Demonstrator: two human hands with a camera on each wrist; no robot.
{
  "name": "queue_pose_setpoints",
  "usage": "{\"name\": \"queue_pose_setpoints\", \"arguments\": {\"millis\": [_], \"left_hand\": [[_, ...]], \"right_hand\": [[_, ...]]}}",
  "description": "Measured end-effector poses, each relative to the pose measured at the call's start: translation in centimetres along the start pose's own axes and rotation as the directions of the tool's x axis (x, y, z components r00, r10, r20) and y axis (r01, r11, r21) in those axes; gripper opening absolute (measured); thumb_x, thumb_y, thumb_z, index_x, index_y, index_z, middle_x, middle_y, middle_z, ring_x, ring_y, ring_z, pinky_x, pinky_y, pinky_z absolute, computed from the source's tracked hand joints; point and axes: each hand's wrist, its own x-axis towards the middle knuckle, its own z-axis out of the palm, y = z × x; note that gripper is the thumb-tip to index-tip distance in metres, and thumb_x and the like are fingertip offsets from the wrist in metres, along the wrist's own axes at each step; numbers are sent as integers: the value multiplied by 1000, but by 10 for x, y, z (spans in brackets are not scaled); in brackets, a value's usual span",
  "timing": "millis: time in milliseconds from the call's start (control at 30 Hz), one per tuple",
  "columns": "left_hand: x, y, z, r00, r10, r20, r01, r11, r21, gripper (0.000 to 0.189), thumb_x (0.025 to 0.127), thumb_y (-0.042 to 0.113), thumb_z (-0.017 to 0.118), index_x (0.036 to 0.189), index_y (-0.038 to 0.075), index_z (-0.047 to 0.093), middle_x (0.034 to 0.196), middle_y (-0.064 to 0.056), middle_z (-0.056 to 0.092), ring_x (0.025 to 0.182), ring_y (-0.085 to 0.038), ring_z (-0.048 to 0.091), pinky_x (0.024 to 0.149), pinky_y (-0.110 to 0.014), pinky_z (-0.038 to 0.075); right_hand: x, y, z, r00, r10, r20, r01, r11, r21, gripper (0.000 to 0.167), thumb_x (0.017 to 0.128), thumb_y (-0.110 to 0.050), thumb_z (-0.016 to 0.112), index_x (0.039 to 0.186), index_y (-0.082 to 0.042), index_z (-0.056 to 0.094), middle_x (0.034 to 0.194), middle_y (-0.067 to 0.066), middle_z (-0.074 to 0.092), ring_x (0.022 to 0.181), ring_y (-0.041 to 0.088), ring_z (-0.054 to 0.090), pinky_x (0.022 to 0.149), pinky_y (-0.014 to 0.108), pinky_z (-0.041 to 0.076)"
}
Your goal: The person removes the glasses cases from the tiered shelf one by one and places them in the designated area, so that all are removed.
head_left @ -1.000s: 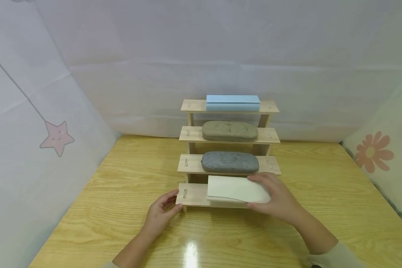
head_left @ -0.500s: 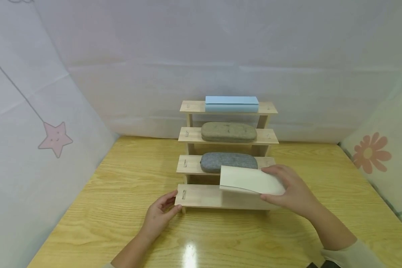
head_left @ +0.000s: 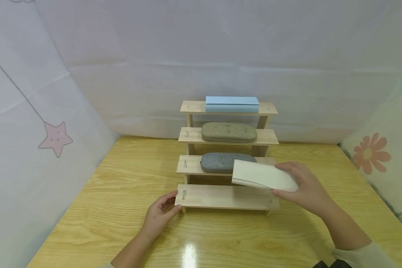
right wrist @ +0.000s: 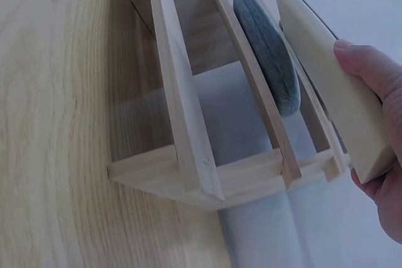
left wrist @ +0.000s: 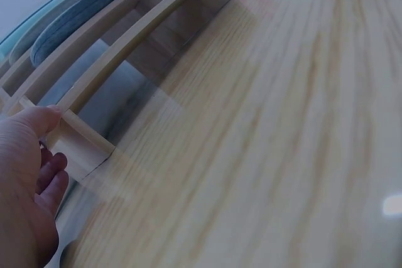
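Observation:
A cream-white glasses case (head_left: 264, 175) is gripped at its right end by my right hand (head_left: 301, 190), thumb in front and fingers behind. It hangs tilted above the lowest step of a light wooden tiered rack (head_left: 217, 196), apart from the wood. My left hand (head_left: 161, 211) holds the left end of that lowest step, its thumb (left wrist: 39, 117) at the front edge. On the step above lies a grey-blue fabric glasses case (head_left: 217, 162), partly hidden by the white one. An olive-brown case (head_left: 228, 132) and a light blue folding case (head_left: 232, 104) rest on the two upper steps.
The rack stands on a wood-grain table (head_left: 120, 178), near a pale cloth backdrop (head_left: 194, 56). Cloth walls with a printed star (head_left: 56, 139) and a printed flower (head_left: 370, 153) flank the left and right sides.
My right hand has lifted the white glasses case off the lowest step and carried it up and to the right. The left hand has stayed on the rack's end.

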Motion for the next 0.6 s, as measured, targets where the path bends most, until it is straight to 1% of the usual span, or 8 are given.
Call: {"name": "queue_pose_setpoints", "arguments": {"millis": [67, 133, 167, 200, 300, 467, 533, 600], "left_hand": [[0, 0, 0, 1000, 5, 3, -5, 1000, -8, 49, 86, 13, 75, 131, 4, 60, 134, -13, 61, 116, -20, 62, 100, -28, 52], [-1, 1, 0, 1000, 11, 7, -10, 1000, -14, 49, 86, 13, 75, 131, 3, 59, 134, -14, 60, 118, -26, 61, 100, -31, 52], [-1, 1, 0, 1000, 13, 8, -13, 1000, -17, 49, 87, 13, 75, 131, 3, 59, 133, -15, 60, 119, -30, 60, 100, -32, 52], [-1, 1, 0, 1000, 17, 7, -17, 1000, -15, 49, 87, 14, 75, 131, 2, 59, 133, -15, 60, 119, -30, 60, 100, -32, 52], [-1, 1, 0, 1000, 16, 5, -16, 1000, -7, 49, 87, 13, 75, 132, 2, 59, 132, -15, 61, 118, -30, 61, 99, -31, 53], [0, 0, 0, 1000, -5, -4, 5, 1000, -3, 48, 86, 13, 76, 131, 5, 60, 131, -12, 62, 115, -20, 62, 97, -24, 52], [0, 0, 1, 1000, -4, -7, 4, 1000, 0, 48, 86, 12, 76, 131, 5, 61, 131, -12, 62, 114, -18, 62, 97, -22, 52], [0, -1, 1, 1000, 7, -7, -7, 1000, 10, 48, 86, 13, 76, 131, 4, 60, 131, -13, 62, 114, -17, 62, 96, -22, 53]], "right_hand": [[-1, 1, -4, 1000, 9, -12, -10, 1000, -18, 62, 72, -24, 88, 127, -11, 62, 125, 10, 61, 113, 29, 53, 84, 34, 47], [-2, 4, -7, 1000, 23, -20, -24, 999, -32, 63, 72, -25, 88, 126, -11, 62, 125, 11, 61, 112, 29, 53, 81, 30, 46], [-3, 5, -9, 999, 30, -22, -31, 999, -34, 63, 72, -25, 88, 126, -11, 62, 125, 12, 61, 112, 30, 53, 80, 31, 46], [-3, 6, -11, 999, 37, -24, -38, 999, -37, 63, 71, -25, 88, 127, -10, 62, 125, 13, 61, 111, 30, 53, 80, 32, 46], [-5, 12, -15, 998, 54, -34, -55, 998, -42, 64, 72, -25, 88, 127, -11, 61, 126, 13, 60, 111, 28, 52, 78, 30, 46], [-8, 20, -23, 996, 71, -58, -74, 996, -52, 63, 72, -24, 88, 129, -12, 61, 125, 12, 61, 106, 8, 47, 73, 18, 45], [-9, 22, -26, 995, 81, -65, -85, 995, -54, 63, 73, -24, 88, 129, -12, 61, 125, 13, 60, 104, 6, 46, 71, 17, 44], [-11, 26, -30, 993, 95, -67, -99, 993, -56, 63, 74, -24, 87, 130, -11, 60, 127, 13, 60, 106, 9, 46, 70, 16, 44]]}}
